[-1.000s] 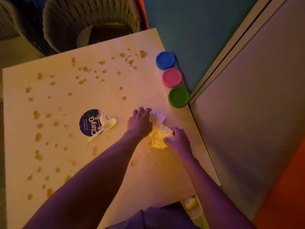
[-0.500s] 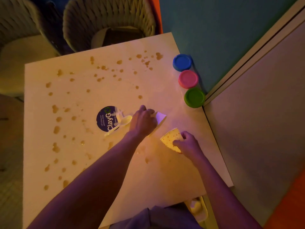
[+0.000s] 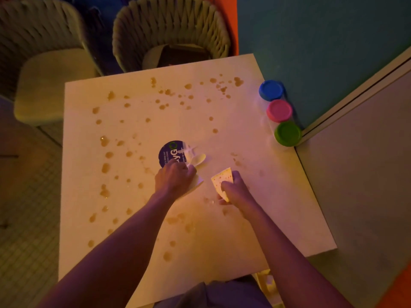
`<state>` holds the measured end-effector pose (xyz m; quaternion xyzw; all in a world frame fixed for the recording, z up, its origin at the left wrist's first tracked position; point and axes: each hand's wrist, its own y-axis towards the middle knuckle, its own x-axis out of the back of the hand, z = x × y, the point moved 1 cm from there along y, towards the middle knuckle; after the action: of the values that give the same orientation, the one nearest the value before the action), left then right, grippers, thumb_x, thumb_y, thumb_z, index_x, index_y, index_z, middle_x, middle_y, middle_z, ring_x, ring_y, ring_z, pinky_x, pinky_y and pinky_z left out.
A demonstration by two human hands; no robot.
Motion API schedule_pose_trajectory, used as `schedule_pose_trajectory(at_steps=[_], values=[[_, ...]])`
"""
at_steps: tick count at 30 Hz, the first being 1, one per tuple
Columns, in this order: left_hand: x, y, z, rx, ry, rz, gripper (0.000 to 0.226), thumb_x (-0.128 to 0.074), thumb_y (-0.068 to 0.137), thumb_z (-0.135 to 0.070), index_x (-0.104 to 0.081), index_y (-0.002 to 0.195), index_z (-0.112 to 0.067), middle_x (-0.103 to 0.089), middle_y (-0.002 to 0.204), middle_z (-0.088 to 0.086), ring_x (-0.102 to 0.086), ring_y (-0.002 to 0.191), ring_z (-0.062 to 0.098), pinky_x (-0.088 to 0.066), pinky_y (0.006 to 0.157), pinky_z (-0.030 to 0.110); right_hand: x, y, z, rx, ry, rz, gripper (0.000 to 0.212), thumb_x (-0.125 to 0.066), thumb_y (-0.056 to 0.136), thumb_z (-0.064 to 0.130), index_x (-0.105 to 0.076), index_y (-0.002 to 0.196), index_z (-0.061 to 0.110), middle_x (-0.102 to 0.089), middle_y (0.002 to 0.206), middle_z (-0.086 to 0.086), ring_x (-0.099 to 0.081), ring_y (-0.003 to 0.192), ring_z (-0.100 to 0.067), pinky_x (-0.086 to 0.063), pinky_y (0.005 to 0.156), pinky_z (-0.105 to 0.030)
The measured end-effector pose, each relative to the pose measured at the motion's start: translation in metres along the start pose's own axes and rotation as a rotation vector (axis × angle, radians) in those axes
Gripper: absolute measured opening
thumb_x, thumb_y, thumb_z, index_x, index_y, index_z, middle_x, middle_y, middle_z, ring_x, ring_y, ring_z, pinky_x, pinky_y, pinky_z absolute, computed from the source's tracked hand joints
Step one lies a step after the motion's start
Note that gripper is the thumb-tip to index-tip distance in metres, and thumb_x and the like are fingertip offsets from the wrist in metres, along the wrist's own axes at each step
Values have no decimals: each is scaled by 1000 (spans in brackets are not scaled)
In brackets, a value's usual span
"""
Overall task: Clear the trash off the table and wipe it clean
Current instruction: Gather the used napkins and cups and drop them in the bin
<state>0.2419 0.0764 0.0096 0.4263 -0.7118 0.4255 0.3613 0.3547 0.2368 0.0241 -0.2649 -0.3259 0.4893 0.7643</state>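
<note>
The left hand (image 3: 175, 177) is curled over a white piece of paper trash (image 3: 195, 183) and its fingers reach the handle end of a white plastic spoon (image 3: 196, 160), which lies on the round dark blue lid (image 3: 170, 152) with printed letters near the middle of the square pale worktop (image 3: 278, 196). I cannot tell if the spoon is already pinched. The right hand (image 3: 236, 192) holds a crumpled yellowish paper piece with red dots (image 3: 222, 180), fingers closed around its lower part, just above the surface. Many brown sticky drops (image 3: 104, 167) cover the worktop, so the wiping is not yet begun.

The risk, in my judgement: the left hand already carries one paper, so taking the spoon and lid too may let one slip and fall into the drops or off the edge. The forearms pass low over the spots and could smear them. The three small tubs with blue, pink and green lids (image 3: 279, 111) stand at the right edge, well apart from both hands.
</note>
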Motion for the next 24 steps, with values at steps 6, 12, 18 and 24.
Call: schedule_pose_trajectory(at_steps=[6, 12, 18, 24], values=[[-5, 7, 14, -55, 21, 72, 32, -59, 92, -49, -67, 112, -26, -70, 111, 8, -65, 96, 34, -41, 68, 33, -27, -6, 2, -3, 8, -59, 38, -38, 91, 5, -40, 125, 22, -60, 114, -16, -63, 69, -25, -58, 54, -34], [-11, 20, 13, -114, 122, 114, 34, -51, 95, -42, -51, 122, -21, -69, 112, 9, -67, 97, 34, -40, 68, 35, -35, -18, -11, -20, 99, -165, 32, -41, 91, 5, -44, 119, 21, -60, 111, -17, -60, 67, -25, -53, 51, -33], [-15, 33, 12, -159, 277, 139, 27, -46, 93, -26, -60, 114, -17, -67, 111, 14, -66, 98, 36, -39, 69, 35, -26, -33, -33, -82, 188, -224, 27, -52, 91, 11, -49, 117, 19, -64, 106, -13, -64, 63, -27, -56, 50, -33], [-25, 21, -9, -276, 239, 108, 25, -49, 94, -32, -64, 108, -18, -68, 103, 14, -67, 90, 36, -51, 71, 37, -5, -50, -67, -117, 369, -297, 28, -51, 90, 9, -49, 117, 17, -65, 111, -17, -65, 65, -30, -58, 61, -42]])
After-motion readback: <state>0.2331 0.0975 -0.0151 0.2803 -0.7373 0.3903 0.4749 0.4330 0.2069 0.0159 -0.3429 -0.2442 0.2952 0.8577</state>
